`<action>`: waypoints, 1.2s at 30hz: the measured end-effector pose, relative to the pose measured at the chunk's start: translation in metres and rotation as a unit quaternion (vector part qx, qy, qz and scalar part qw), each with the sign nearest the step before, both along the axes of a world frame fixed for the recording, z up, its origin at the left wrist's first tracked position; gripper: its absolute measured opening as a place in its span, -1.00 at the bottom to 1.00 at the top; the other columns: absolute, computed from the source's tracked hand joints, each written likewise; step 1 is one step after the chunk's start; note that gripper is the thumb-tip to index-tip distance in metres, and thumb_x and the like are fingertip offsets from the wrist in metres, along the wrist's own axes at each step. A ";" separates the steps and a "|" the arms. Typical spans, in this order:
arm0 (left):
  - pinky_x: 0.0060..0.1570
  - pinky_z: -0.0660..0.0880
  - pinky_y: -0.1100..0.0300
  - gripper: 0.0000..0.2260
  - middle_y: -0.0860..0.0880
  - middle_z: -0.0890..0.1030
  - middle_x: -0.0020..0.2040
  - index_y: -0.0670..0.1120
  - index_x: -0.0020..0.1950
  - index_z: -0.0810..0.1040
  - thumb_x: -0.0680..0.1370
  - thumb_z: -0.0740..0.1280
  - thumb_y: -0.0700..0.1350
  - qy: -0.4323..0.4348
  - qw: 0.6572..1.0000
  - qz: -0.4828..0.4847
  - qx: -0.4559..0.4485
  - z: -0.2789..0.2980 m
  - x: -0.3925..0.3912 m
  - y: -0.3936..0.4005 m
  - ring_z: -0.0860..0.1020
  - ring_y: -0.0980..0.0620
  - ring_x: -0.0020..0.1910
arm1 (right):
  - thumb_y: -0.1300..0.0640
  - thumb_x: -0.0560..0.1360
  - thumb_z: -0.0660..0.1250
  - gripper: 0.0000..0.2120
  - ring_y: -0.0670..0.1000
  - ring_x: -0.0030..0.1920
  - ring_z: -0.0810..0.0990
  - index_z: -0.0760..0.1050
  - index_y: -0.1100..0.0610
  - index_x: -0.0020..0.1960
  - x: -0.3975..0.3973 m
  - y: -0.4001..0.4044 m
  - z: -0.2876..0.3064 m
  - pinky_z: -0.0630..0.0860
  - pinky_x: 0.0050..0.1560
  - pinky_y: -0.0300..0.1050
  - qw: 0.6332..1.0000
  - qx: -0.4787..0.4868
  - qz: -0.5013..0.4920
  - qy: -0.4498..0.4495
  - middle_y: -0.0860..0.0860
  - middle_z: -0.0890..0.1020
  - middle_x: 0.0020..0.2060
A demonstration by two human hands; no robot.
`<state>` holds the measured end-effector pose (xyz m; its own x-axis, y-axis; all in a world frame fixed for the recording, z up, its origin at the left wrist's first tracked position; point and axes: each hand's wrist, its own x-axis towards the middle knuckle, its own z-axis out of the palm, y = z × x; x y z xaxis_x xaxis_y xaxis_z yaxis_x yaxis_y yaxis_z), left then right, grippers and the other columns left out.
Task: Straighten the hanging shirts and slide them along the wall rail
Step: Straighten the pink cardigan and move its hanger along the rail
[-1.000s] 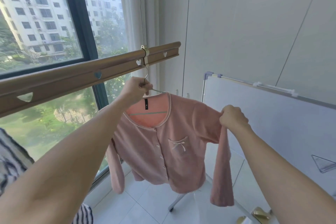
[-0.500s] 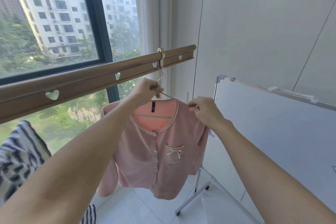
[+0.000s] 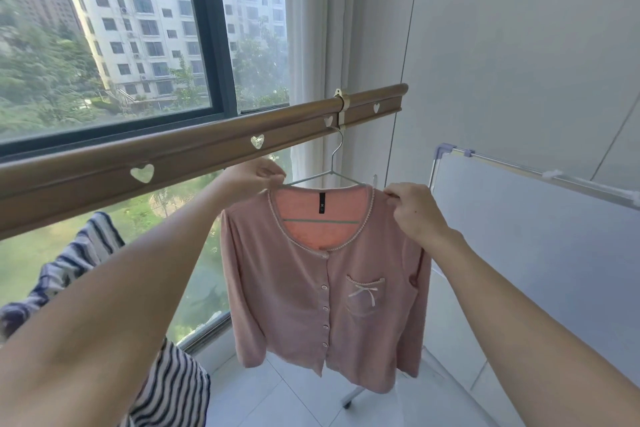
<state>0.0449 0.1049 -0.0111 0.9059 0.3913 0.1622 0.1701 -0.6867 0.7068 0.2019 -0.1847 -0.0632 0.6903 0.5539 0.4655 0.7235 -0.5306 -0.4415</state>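
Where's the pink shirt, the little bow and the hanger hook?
pink shirt (image 3: pixel 294 302), head view, on its front left of the buttons
little bow (image 3: pixel 364 292), head view, on its knot
hanger hook (image 3: pixel 338 146), head view, on the wire neck

Pink buttoned shirt (image 3: pixel 311 291) hangs front-facing on a wire hanger (image 3: pixel 332 166) from the brown wall rail (image 3: pixel 207 152).

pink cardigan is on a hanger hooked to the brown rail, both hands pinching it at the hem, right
Not quite. In the head view, the left hand and right hand pinch the pink cardigan at its shoulders by the neckline, not the hem. It does hang on a hanger hooked to the brown rail.
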 end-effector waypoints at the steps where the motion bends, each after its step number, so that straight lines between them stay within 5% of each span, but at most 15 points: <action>1: 0.06 0.49 0.27 -0.87 0.12 0.70 -0.07 0.03 0.00 0.69 0.49 0.46 0.00 -0.001 1.000 -0.002 0.006 -0.004 -0.003 0.004 0.63 0.20 -0.03 | 0.36 0.48 0.28 -0.82 0.19 -0.07 0.57 0.61 0.14 -0.09 0.001 0.001 -0.001 0.48 -0.04 0.05 1.000 -0.006 -0.001 0.000 0.11 0.66 -0.17; 6: -0.15 0.50 0.31 -0.89 0.00 0.72 -0.17 -0.09 -0.09 0.72 0.43 0.53 -0.11 -0.053 0.998 -0.007 -0.022 -0.018 -0.012 0.009 0.63 0.20 -0.22 | 0.34 0.49 0.22 -0.61 0.18 0.10 0.58 0.52 0.04 0.24 -0.006 0.005 0.000 0.49 0.14 0.08 0.999 -0.014 0.026 -0.021 0.13 0.64 0.05; 9: -0.19 0.51 0.18 -0.93 -0.10 0.70 -0.22 -0.09 -0.22 0.70 0.42 0.54 -0.12 -0.080 0.996 0.035 -0.034 -0.024 -0.013 0.013 0.59 0.11 -0.27 | 0.27 0.54 0.23 -0.58 0.20 0.17 0.56 0.44 -0.01 0.36 -0.006 0.009 0.001 0.44 0.24 0.18 0.998 -0.021 0.052 -0.034 0.13 0.63 0.13; 15: -0.23 0.48 0.16 -0.87 -0.21 0.69 -0.21 -0.11 -0.25 0.66 0.42 0.54 -0.11 -0.104 0.990 0.065 -0.074 -0.029 -0.014 0.010 0.56 0.05 -0.29 | 0.49 0.44 0.11 -0.31 0.11 0.04 0.58 0.45 -0.11 0.37 0.001 0.015 0.000 0.55 0.07 0.10 0.997 -0.038 0.056 -0.034 0.06 0.61 -0.04; 22: -0.19 0.46 0.15 -0.82 -0.05 0.67 -0.22 -0.02 -0.23 0.60 0.46 0.49 0.05 -0.120 0.982 0.103 -0.101 -0.018 -0.007 0.013 0.54 0.03 -0.28 | 0.50 0.41 0.12 -0.34 0.11 0.11 0.59 0.49 0.02 0.39 0.004 0.020 -0.003 0.53 0.13 0.02 0.998 -0.029 0.049 -0.023 0.08 0.64 0.04; 24: -0.06 0.51 0.06 -0.79 -0.05 0.67 -0.15 0.01 -0.17 0.62 0.45 0.46 0.13 -0.124 0.979 0.122 -0.105 -0.010 -0.001 0.011 0.59 -0.03 -0.17 | 0.51 0.37 0.11 -0.32 0.11 0.15 0.59 0.49 0.06 0.39 0.003 0.020 -0.002 0.52 0.17 0.01 0.998 -0.024 0.053 -0.017 0.10 0.65 0.09; 28: 0.26 0.45 0.02 -0.39 -0.04 0.64 0.14 -0.01 0.12 0.60 0.33 0.36 0.44 -0.098 0.982 0.135 -0.091 0.001 0.009 0.005 0.57 -0.07 0.13 | 0.52 0.32 0.10 -0.30 0.10 0.18 0.59 0.50 0.10 0.37 0.000 0.017 -0.002 0.48 0.19 -0.11 0.998 -0.022 0.054 0.005 0.11 0.66 0.13; 31: 0.30 0.39 0.05 -0.62 0.02 0.57 0.20 0.01 0.16 0.56 0.50 0.34 0.24 -0.089 0.984 0.130 -0.082 0.005 0.011 -0.005 0.51 -0.08 0.23 | 0.50 0.32 0.10 -0.30 0.08 0.13 0.60 0.52 0.06 0.36 0.001 0.014 -0.003 0.46 0.10 -0.15 0.998 -0.017 0.050 0.024 0.07 0.67 0.06; 33: 0.13 0.44 0.07 -0.80 -0.01 0.62 0.03 0.00 0.00 0.57 0.54 0.37 0.11 -0.128 0.985 0.108 -0.032 0.007 0.013 -0.009 0.56 -0.08 0.07 | 0.50 0.35 0.12 -0.32 0.04 0.10 0.59 0.51 0.05 0.36 0.002 0.012 -0.002 0.45 0.07 -0.17 0.998 -0.018 0.046 0.033 0.00 0.64 -0.01; 36: -0.10 0.40 0.15 -0.83 0.01 0.58 -0.17 -0.05 -0.09 0.59 0.50 0.44 0.04 -0.154 0.982 0.104 -0.025 0.008 0.017 -0.018 0.52 0.01 -0.15 | 0.49 0.33 0.11 -0.31 0.02 0.09 0.57 0.50 0.06 0.38 0.002 0.008 0.001 0.47 0.11 -0.13 0.998 -0.017 0.035 0.041 -0.01 0.62 0.01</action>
